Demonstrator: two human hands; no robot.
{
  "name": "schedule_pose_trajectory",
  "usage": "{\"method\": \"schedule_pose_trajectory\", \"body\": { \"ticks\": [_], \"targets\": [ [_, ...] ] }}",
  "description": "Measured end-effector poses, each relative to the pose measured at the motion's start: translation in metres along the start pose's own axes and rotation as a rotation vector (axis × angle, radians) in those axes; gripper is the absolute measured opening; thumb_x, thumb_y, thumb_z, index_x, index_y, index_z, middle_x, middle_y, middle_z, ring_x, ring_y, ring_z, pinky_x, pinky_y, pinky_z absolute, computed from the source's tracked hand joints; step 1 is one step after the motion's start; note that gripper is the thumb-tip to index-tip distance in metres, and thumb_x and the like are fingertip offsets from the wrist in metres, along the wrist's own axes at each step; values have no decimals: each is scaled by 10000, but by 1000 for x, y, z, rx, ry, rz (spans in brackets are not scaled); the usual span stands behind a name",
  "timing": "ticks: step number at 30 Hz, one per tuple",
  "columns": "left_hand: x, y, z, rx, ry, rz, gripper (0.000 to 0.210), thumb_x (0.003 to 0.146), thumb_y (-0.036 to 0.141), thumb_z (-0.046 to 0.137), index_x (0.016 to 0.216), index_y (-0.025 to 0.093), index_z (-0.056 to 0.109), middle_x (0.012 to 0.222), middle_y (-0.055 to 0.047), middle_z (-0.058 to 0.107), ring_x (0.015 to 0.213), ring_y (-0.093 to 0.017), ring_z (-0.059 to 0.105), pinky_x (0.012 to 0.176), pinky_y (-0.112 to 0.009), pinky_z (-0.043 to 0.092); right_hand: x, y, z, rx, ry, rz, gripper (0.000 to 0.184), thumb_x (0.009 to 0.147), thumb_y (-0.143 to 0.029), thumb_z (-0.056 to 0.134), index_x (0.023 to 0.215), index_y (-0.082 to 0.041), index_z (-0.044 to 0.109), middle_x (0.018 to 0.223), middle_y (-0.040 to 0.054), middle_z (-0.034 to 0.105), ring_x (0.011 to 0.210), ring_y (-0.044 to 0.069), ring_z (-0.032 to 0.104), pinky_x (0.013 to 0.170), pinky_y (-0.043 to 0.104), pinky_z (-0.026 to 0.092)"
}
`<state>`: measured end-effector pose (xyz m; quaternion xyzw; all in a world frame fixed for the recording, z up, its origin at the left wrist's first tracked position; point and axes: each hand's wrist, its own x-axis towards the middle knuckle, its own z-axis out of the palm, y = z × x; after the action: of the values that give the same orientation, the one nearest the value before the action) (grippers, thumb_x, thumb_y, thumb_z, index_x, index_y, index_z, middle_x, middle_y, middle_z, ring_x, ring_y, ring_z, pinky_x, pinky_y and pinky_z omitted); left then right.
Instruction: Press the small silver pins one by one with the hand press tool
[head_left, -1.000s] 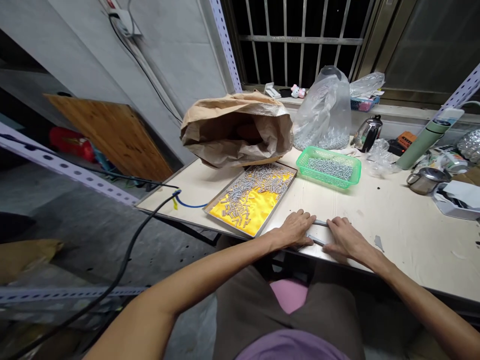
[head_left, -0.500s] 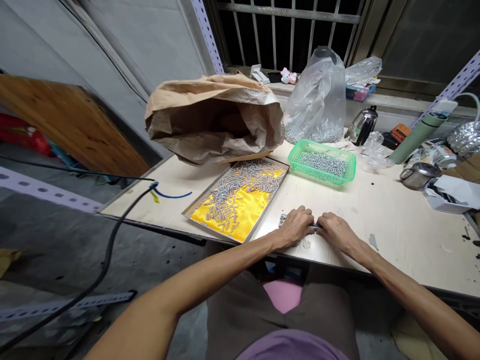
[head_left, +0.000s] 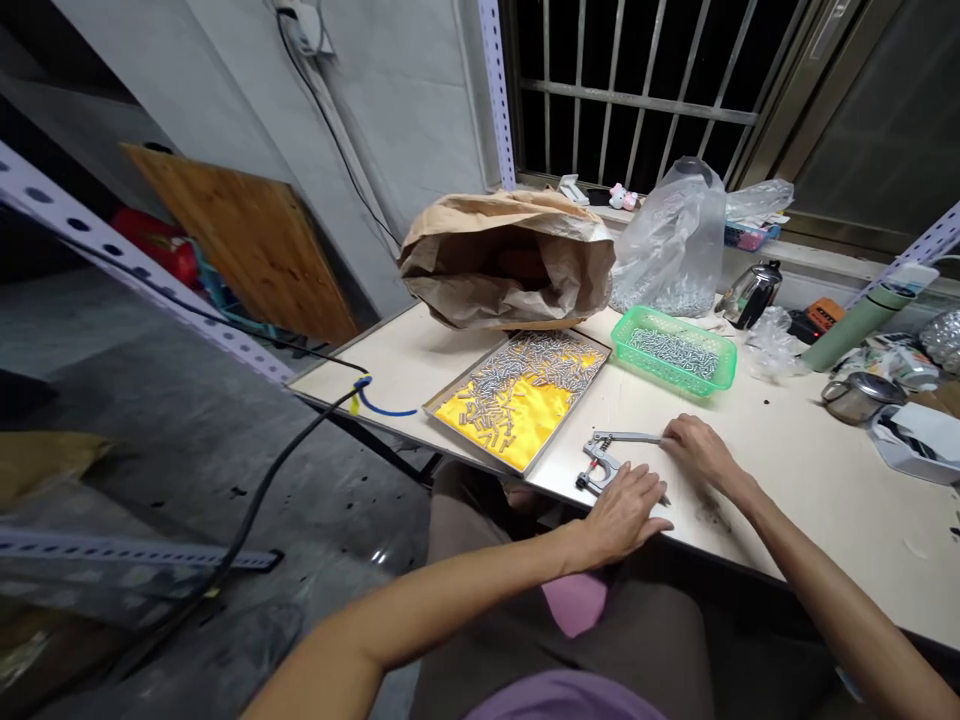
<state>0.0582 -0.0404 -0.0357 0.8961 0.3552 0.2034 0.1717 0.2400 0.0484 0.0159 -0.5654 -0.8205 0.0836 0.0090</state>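
A pair of silver hand pliers (head_left: 604,472) with a C-shaped jaw, a small spring and a red bit lies near the table's front edge, handles spread apart. Over its lower handle lies my left hand (head_left: 624,508), fingers bent across the metal and thumb apart; a handle tip pokes out past the fingers. At the far end of the upper handle, my right hand (head_left: 697,448) has its fingers closed on the metal. Left of the pliers, a shallow tray (head_left: 531,462) with a yellow lining holds many small metal pins (head_left: 499,405).
Behind my right hand stands a green plastic basket (head_left: 622,350) of metal pins. A brown paper bag (head_left: 510,270) overhangs the tray's back. Farther back are a clear plastic bag (head_left: 671,240), a kettle (head_left: 752,293), a green bottle (head_left: 859,325) and a metal cup (head_left: 862,397). Cables (head_left: 277,460) hang at left.
The pliers, mostly covered by both hands before, now show with handles spread. My right hand has moved to the upper handle's end, my left lower. The whole view has swung left.
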Motion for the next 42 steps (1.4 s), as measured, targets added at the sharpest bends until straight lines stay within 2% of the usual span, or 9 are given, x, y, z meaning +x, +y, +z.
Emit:
{"method": "schedule_pose_trajectory", "body": {
  "ticks": [5,11,17,20,25,28,33,38,42],
  "targets": [
    [-2,5,1,-16,18,-10,463,886,481,500,1190,131,511,1224,-170,568,1266,-304,437,1085,-535,295,16,-26,-13,-57,6,0,176,853,-213,533,968,-170,660,950,90,638,915,224,559,776,329,424],
    [0,4,5,-52,-63,-11,460,871,463,526,1196,139,558,1287,-173,530,1247,-350,435,1049,-524,341,9,-97,-9,-115,-121,-477,169,853,-204,562,933,-260,700,991,59,611,941,207,502,769,303,405],
    [-7,-10,1,-42,-62,-102,300,913,370,519,1141,186,581,1212,-99,559,1050,-218,562,898,-394,489,18,-123,15,-105,-78,-644,185,883,-185,497,800,-197,661,880,74,627,891,204,526,745,322,425],
    [-15,-31,-12,0,-15,-165,251,921,345,507,1112,206,592,1194,-81,562,1011,-194,570,855,-363,505,21,-118,2,183,166,-594,226,926,-234,406,893,-206,628,841,60,637,809,178,568,728,314,466],
    [-25,-87,-52,117,78,-337,201,911,235,461,989,231,646,1079,-83,601,1011,-220,538,773,-326,492,36,-71,-67,427,842,-211,207,891,-403,490,923,-224,589,812,35,640,707,172,593,687,331,497],
    [-24,-120,-83,198,126,-408,220,893,165,434,996,181,627,1012,-106,587,1003,-233,509,814,-354,469,61,-29,-93,375,974,-68,263,858,-446,510,935,-209,593,804,37,626,705,181,595,712,358,502],
    [-24,-152,-115,475,11,-644,233,880,83,390,886,131,618,990,-125,579,985,-248,492,794,-344,449,60,7,-71,138,609,169,450,832,-470,513,1103,-118,587,874,135,614,820,278,605,728,438,501],
    [-31,-160,-120,520,-55,-558,205,882,123,436,834,128,635,981,-135,601,981,-255,508,804,-341,435,-7,-30,-7,172,203,-52,317,907,-383,428,1096,-215,619,909,78,610,804,205,624,714,319,495],
    [-28,-143,-127,341,43,-565,214,853,140,472,758,136,664,899,-110,627,940,-239,535,807,-335,433,-54,-65,19,106,-3,-64,234,929,-293,414,1009,-227,624,934,51,591,799,162,613,661,255,450]
  ]
}}
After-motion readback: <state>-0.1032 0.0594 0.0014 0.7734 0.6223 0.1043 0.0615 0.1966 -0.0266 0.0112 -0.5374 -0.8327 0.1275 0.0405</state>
